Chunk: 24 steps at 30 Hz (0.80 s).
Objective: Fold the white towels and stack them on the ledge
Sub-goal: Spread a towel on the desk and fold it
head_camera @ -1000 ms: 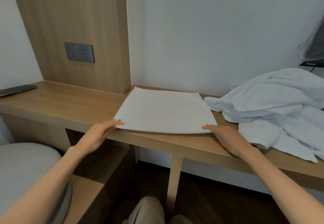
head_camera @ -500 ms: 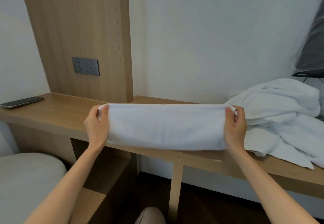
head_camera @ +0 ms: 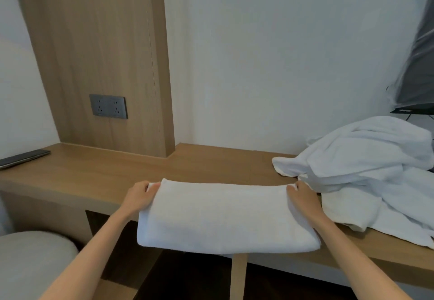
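Two hands hold one folded white towel [head_camera: 225, 217] by its far corners. The left hand [head_camera: 141, 196] grips the far left corner, its fingers [head_camera: 152, 186] curled round the edge with a little cloth showing between them. The right hand [head_camera: 303, 197] grips the far right corner in like manner, its fingers [head_camera: 292, 187] curled over the hem. Between the two sets of fingers the towel spans as a broad doubled band. Its rounded fold lies toward the person and overhangs the front edge of the wooden ledge [head_camera: 94, 177]. Whether the cloth rests on the ledge or is held just above it cannot be told. Beyond and to the right of the right fingers, a loose heap of unfolded white towels [head_camera: 375, 170] lies on the ledge, its nearest fold just beside the right hand. Well to the left of the left fingers, a dark phone [head_camera: 23, 157] lies flat at the ledge's far left end. Beyond the left fingers, a vertical wood panel [head_camera: 101, 53] rises from the ledge and bears a grey double socket plate [head_camera: 108, 106]. Below and to the left of the left forearm sits a pale rounded seat cushion [head_camera: 30, 259]. Above the heap, at the right margin, part of a dark screen [head_camera: 418, 65] shows.
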Each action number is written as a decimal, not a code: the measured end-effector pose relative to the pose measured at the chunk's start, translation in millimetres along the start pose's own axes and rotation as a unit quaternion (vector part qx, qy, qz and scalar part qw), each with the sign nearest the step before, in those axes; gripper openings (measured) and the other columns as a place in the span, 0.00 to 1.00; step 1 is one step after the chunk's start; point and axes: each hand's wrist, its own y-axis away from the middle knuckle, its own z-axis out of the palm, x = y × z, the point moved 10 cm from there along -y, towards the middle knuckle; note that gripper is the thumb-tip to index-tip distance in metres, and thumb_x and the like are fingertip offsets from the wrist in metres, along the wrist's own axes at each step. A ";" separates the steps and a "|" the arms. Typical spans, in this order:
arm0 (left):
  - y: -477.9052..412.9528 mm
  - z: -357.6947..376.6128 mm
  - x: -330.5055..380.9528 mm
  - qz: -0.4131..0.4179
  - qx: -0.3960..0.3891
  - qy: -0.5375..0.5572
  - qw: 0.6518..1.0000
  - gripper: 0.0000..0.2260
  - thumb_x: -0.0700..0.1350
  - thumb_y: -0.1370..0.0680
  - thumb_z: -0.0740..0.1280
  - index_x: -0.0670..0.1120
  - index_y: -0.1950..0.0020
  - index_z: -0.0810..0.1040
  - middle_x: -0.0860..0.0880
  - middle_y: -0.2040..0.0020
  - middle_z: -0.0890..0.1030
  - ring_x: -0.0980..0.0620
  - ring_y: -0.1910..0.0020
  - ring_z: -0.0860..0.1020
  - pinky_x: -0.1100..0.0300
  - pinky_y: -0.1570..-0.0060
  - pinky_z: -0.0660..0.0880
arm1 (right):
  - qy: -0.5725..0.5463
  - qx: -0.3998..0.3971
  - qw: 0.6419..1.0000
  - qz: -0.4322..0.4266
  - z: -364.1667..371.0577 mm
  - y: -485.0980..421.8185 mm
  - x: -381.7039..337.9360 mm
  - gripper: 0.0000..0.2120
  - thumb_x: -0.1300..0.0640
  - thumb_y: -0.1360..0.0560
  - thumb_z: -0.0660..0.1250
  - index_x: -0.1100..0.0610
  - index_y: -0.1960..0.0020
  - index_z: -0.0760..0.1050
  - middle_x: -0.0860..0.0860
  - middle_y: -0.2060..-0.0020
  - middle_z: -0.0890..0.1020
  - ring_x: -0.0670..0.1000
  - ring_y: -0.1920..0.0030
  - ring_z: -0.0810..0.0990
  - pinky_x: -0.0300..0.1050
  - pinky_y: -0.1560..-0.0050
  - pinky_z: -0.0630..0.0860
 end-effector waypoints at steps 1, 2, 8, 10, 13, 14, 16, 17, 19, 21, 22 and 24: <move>-1.9 -0.2 0.6 0.006 0.001 -0.012 1.000 0.17 0.51 0.19 0.59 0.42 0.63 0.69 0.47 0.66 0.72 0.50 0.66 0.69 0.58 0.66 0.63 | 0.000 0.007 1.000 -0.008 -0.8 1.3 -1.4 0.12 0.57 0.20 0.55 0.56 0.63 0.65 0.52 0.66 0.70 0.50 0.64 0.70 0.43 0.67 0.62; -2.9 -0.8 3.6 0.017 0.004 -0.018 1.000 0.16 0.50 0.19 0.59 0.42 0.61 0.71 0.47 0.65 0.73 0.50 0.65 0.71 0.58 0.65 0.64 | 0.002 0.008 1.000 -0.017 -0.7 3.2 -3.6 0.11 0.56 0.20 0.54 0.56 0.61 0.65 0.51 0.65 0.71 0.51 0.62 0.72 0.43 0.65 0.64; -12.4 0.6 25.9 0.065 0.008 -0.039 0.997 0.14 0.48 0.17 0.55 0.46 0.61 0.65 0.46 0.64 0.74 0.45 0.61 0.73 0.55 0.64 0.64 | 0.072 -0.001 0.997 -0.022 2.1 -2.9 -9.3 0.19 0.55 0.17 0.50 0.60 0.29 0.59 0.58 0.49 0.77 0.55 0.52 0.76 0.46 0.59 0.67; -18.4 6.3 26.7 0.056 0.003 -0.079 0.995 0.13 0.49 0.17 0.53 0.44 0.59 0.65 0.45 0.62 0.75 0.42 0.59 0.74 0.54 0.63 0.65 | 0.091 -0.003 0.996 -0.003 3.5 -10.0 -6.2 0.19 0.56 0.17 0.50 0.62 0.29 0.58 0.61 0.47 0.77 0.58 0.51 0.76 0.46 0.58 0.68; -26.3 15.1 24.4 0.032 0.003 -0.136 0.990 0.14 0.51 0.17 0.52 0.44 0.57 0.67 0.44 0.58 0.76 0.42 0.57 0.75 0.55 0.61 0.67 | 0.111 -0.016 0.993 0.019 9.7 -17.1 -1.4 0.19 0.59 0.18 0.50 0.63 0.28 0.57 0.63 0.44 0.76 0.61 0.46 0.76 0.47 0.55 0.69; -28.8 16.9 23.3 0.022 0.006 -0.153 0.988 0.14 0.52 0.18 0.52 0.45 0.56 0.68 0.44 0.56 0.77 0.42 0.55 0.76 0.54 0.59 0.69 | 0.118 -0.020 0.992 0.027 11.8 -19.1 0.5 0.19 0.59 0.18 0.50 0.63 0.29 0.58 0.63 0.42 0.76 0.61 0.44 0.75 0.48 0.53 0.70; -32.8 17.6 19.5 -0.002 0.017 -0.182 0.983 0.15 0.55 0.18 0.53 0.45 0.54 0.70 0.46 0.53 0.77 0.43 0.52 0.76 0.53 0.55 0.71 | 0.132 -0.026 0.990 0.047 14.1 -22.1 6.1 0.17 0.58 0.18 0.50 0.62 0.31 0.61 0.61 0.40 0.75 0.60 0.42 0.74 0.49 0.48 0.71; -34.2 16.6 17.2 -0.014 0.025 -0.191 0.981 0.16 0.57 0.19 0.54 0.45 0.52 0.71 0.46 0.52 0.77 0.44 0.53 0.76 0.53 0.55 0.70 | 0.140 -0.025 0.988 0.055 14.4 -23.5 8.3 0.16 0.57 0.18 0.50 0.61 0.33 0.64 0.60 0.41 0.75 0.60 0.42 0.74 0.49 0.48 0.70; -36.1 13.4 13.5 -0.028 0.044 -0.195 0.979 0.18 0.58 0.20 0.56 0.45 0.57 0.71 0.46 0.56 0.78 0.46 0.58 0.75 0.56 0.59 0.69 | 0.157 -0.022 0.986 0.058 13.5 -25.3 9.6 0.14 0.56 0.18 0.50 0.61 0.39 0.68 0.58 0.43 0.76 0.58 0.43 0.75 0.46 0.50 0.69; -37.4 9.8 11.2 -0.034 0.061 -0.187 0.980 0.21 0.59 0.21 0.58 0.45 0.65 0.69 0.48 0.65 0.76 0.50 0.66 0.73 0.59 0.66 0.66 | 0.175 -0.020 0.983 0.056 12.3 -25.6 9.0 0.12 0.55 0.18 0.50 0.60 0.45 0.69 0.57 0.46 0.78 0.58 0.45 0.76 0.46 0.51 0.69; -38.6 8.9 9.3 -0.039 0.059 -0.183 0.981 0.21 0.60 0.21 0.59 0.45 0.67 0.68 0.49 0.69 0.74 0.51 0.69 0.72 0.60 0.68 0.65 | 0.184 -0.018 0.981 0.056 11.3 -25.5 8.4 0.12 0.55 0.18 0.50 0.59 0.47 0.70 0.57 0.48 0.78 0.57 0.46 0.76 0.46 0.52 0.69; -42.7 12.5 5.4 -0.049 0.019 -0.157 0.986 0.22 0.59 0.22 0.62 0.46 0.69 0.67 0.50 0.72 0.70 0.52 0.73 0.69 0.62 0.70 0.62 | 0.193 -0.013 0.979 0.058 9.0 -25.9 8.3 0.12 0.56 0.19 0.51 0.59 0.51 0.71 0.56 0.53 0.77 0.57 0.49 0.76 0.44 0.55 0.68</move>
